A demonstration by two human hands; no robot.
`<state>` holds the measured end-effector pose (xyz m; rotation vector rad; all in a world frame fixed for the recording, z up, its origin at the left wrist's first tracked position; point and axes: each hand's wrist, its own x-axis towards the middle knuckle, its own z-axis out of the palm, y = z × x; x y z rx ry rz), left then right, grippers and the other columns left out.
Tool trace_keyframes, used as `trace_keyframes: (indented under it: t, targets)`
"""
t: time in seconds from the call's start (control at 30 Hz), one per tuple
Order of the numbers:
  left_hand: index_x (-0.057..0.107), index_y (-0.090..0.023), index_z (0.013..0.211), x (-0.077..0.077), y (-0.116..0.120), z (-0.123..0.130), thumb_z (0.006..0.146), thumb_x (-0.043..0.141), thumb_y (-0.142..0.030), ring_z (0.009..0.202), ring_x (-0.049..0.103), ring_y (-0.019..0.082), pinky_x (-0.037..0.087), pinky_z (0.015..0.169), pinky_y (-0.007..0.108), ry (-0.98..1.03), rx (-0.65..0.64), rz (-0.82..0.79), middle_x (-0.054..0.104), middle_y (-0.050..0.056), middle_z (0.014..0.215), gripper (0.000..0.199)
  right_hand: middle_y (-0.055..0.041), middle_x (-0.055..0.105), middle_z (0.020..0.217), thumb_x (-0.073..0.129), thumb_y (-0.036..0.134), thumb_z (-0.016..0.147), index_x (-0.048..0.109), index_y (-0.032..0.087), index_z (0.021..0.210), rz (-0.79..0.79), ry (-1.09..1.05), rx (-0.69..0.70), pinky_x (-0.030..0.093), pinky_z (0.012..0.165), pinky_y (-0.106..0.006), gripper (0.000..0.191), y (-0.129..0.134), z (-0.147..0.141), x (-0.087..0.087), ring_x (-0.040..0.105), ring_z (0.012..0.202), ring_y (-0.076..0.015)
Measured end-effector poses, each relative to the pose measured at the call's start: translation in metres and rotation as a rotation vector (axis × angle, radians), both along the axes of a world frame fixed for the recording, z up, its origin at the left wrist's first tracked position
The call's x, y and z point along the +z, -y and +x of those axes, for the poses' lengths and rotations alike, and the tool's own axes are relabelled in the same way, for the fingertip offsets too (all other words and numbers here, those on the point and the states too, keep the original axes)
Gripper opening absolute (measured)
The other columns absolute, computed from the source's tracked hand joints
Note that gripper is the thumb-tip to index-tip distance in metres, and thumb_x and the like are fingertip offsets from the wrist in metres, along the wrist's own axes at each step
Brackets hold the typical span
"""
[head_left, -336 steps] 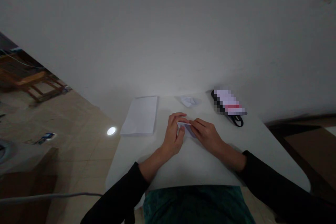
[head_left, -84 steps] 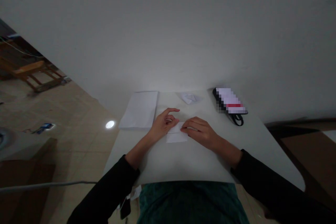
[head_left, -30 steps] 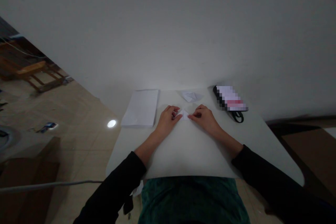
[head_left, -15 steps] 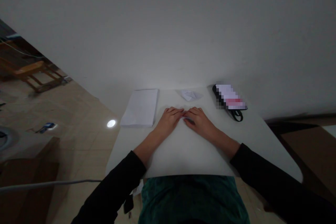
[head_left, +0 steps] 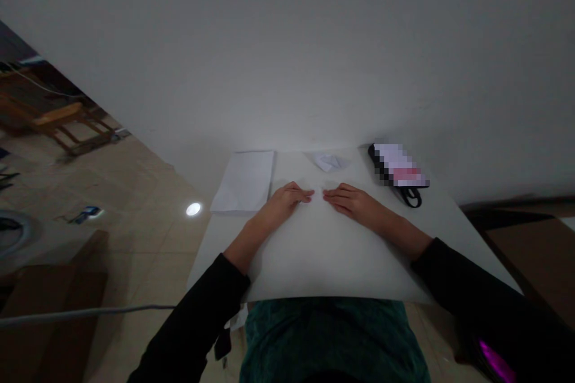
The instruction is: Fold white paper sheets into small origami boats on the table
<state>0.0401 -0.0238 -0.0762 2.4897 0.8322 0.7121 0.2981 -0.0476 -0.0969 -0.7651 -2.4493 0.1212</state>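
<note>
From the head camera, a small folded piece of white paper (head_left: 330,162) lies near the far edge of the white bench (head_left: 323,257). It is matte and low, with sharp creases and pointed corners.

In front of the folded piece of white paper, the left hand (head_left: 284,202) and the right hand (head_left: 351,201) rest palm down on the bench, their fingers stretched out and their fingertips just apart. Each grip is open and flat, with nothing visibly held. (Any pale paper between the fingertips would be too faint to tell against the white surface.)

To the left of the folded piece of white paper lies a neat stack of white paper (head_left: 242,182), thin and smooth-edged. To its right is a pixelated pouch (head_left: 398,166) with a looped black strap (head_left: 412,197).

Black sleeves (head_left: 193,311) cover both forearms, and a dark green garment (head_left: 332,341) shows below the near edge of the bench. Beyond the left side of the bench are a beige tiled floor (head_left: 135,203) and a wooden chair (head_left: 58,114).
</note>
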Motion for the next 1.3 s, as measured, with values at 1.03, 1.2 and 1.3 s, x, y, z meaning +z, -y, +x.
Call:
trace_keyframes:
  t: [1.03, 1.2, 1.3]
  targets:
    - [0.040, -0.024, 0.135, 0.003, 0.006, 0.037, 0.088, 0.063, -0.032, 0.097, 0.062, 0.018, 0.053, 0.085, 0.033, 0.387, 0.311, -0.036, 0.060, 0.008, 0.117, 0.053, -0.0050, 0.072, 0.076, 0.056, 0.020, 0.086, 0.068, 0.014, 0.091, -0.467, -0.495, -0.452, 0.049, 0.065, -0.028, 0.014, 0.001, -0.054, 0.012, 0.066, 0.066, -0.0181]
    - [0.056, -0.019, 0.093, 0.006, 0.010, 0.055, 0.094, 0.049, -0.046, 0.053, 0.055, 0.011, 0.044, 0.044, 0.021, 0.511, 0.420, -0.315, 0.055, -0.003, 0.070, 0.027, 0.0008, 0.066, 0.062, 0.063, 0.032, 0.079, 0.068, 0.016, 0.070, -0.785, -0.872, -0.222, 0.046, 0.057, -0.025, 0.019, 0.003, -0.067, 0.012, 0.060, 0.055, -0.0140]
    - [0.055, -0.019, 0.084, 0.008, 0.013, 0.057, 0.094, 0.049, -0.045, 0.055, 0.052, 0.010, 0.042, 0.046, 0.021, 0.567, 0.476, -0.268, 0.050, -0.003, 0.070, 0.028, 0.0012, 0.067, 0.062, 0.069, 0.037, 0.075, 0.071, 0.017, 0.071, -0.871, -0.914, -0.163, 0.046, 0.056, -0.026, 0.020, 0.004, -0.069, 0.013, 0.058, 0.054, -0.0136]
